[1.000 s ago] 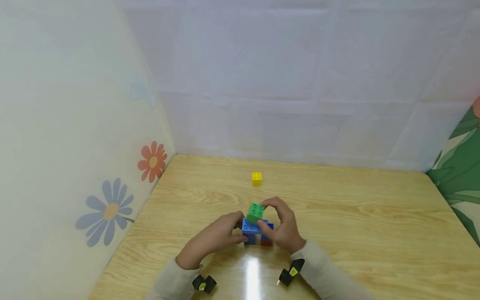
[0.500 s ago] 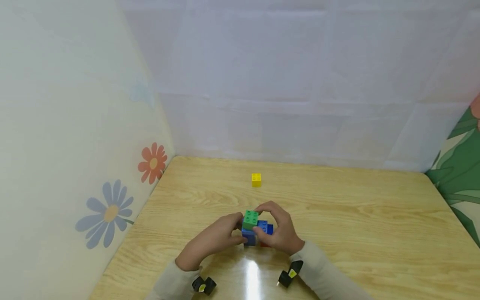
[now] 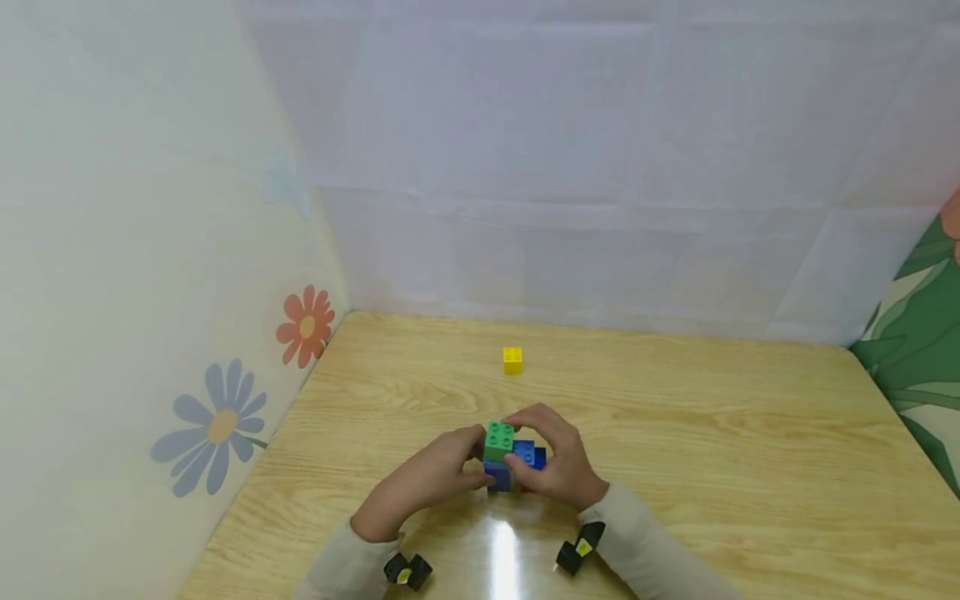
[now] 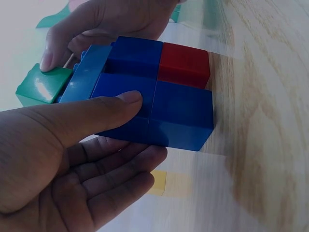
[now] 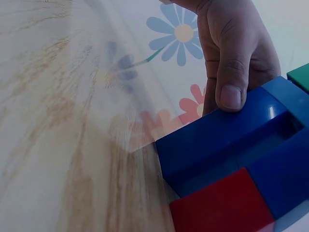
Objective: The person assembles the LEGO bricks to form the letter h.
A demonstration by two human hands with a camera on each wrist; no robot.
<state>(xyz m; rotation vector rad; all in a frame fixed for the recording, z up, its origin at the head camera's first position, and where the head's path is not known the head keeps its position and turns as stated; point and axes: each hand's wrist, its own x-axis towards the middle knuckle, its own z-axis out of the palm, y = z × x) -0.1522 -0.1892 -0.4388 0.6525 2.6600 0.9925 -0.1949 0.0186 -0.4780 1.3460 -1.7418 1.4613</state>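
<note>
A green block point(image 3: 498, 441) sat atop the left end of a light blue brick point(image 4: 87, 72), pinched between the thumb and index finger of a person's right hand point(image 3: 558, 458); whether it was pressed fully home could not be told. Below, dark blue blocks point(image 4: 181, 113) made up most of the stack, with a red block point(image 4: 183, 64) at the bottom on the right-hand side and a narrow recess between the blue pieces visible from the right wrist. The left hand point(image 3: 438, 471) gripped the stack's left end, thumb on the near face and fingers behind. The stack stood upright near the front of a wood-grain table point(image 3: 712, 417), while a lone yellow block point(image 3: 512, 360) rested farther back. Beyond, red point(image 3: 305, 326) and blue flowers point(image 3: 221, 425) decorated the pale left-hand wall point(image 3: 135, 275).
</note>
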